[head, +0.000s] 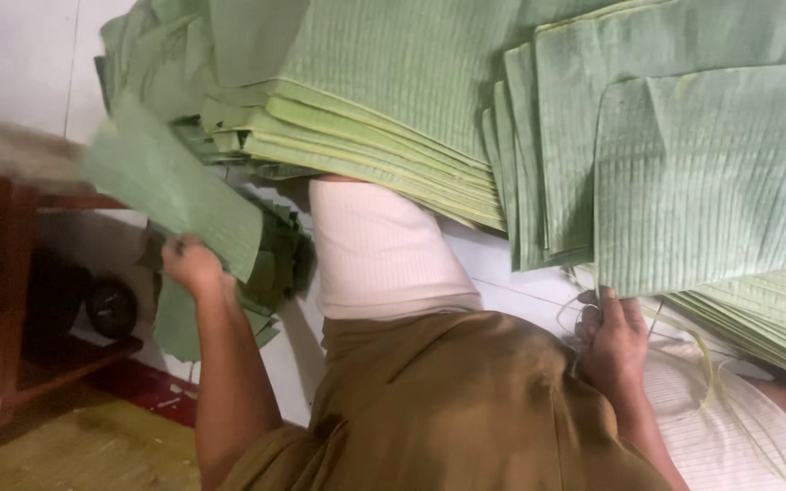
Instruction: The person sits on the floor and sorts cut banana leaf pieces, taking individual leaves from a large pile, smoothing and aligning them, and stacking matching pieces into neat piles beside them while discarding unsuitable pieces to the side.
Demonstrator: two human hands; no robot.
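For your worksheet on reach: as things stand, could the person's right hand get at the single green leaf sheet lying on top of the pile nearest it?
Probably yes. The right hand already touches the lower edge of that top leaf sheet, and nothing lies between them.

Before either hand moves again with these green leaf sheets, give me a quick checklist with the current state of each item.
1. Left hand grips a leaf sheet: ok, though the sheet is blurred.
2. Right hand has hold of the top sheet at its lower edge: cannot tell, the fingers touch the edge but a grip is not clear.
3. Middle stack lies in even layers: ok.
4. Right-side stacks squared up: not ok, they overlap at differing angles.
5. Leaf scraps kept off the stacks: ok, they sit low beside the left hand.
6. Thin strips near the right hand free of tangles: cannot tell.
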